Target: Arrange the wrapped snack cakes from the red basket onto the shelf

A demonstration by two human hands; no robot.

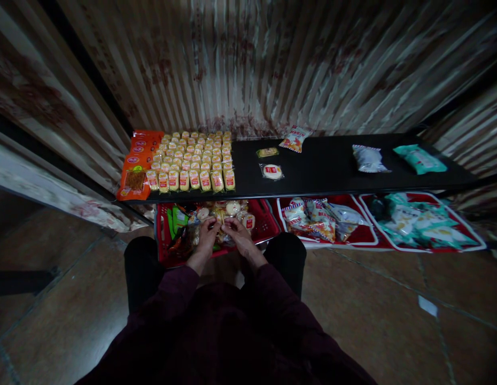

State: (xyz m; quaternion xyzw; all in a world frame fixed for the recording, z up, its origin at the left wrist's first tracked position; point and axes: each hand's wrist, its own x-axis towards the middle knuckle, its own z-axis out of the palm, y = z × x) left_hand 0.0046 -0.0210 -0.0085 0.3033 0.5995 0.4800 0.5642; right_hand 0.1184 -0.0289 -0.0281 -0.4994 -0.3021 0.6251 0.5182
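Over the left red basket, my left hand and my right hand are held close together, fingers pinched inward. Between their fingertips is a small yellow wrapped snack, partly hidden by the fingers. Below them the basket holds a mix of packets, including a green packet at its left and a round wrapped cake by my right hand. On the black shelf above stand dense rows of small yellow wrapped snacks, the front row upright with red labels.
Orange packets line the shelf's left end. Further right lie a flat yellow snack, a round cake, a snack bag, a whitish bag and a teal bag. Two more red baskets hold bags underneath.
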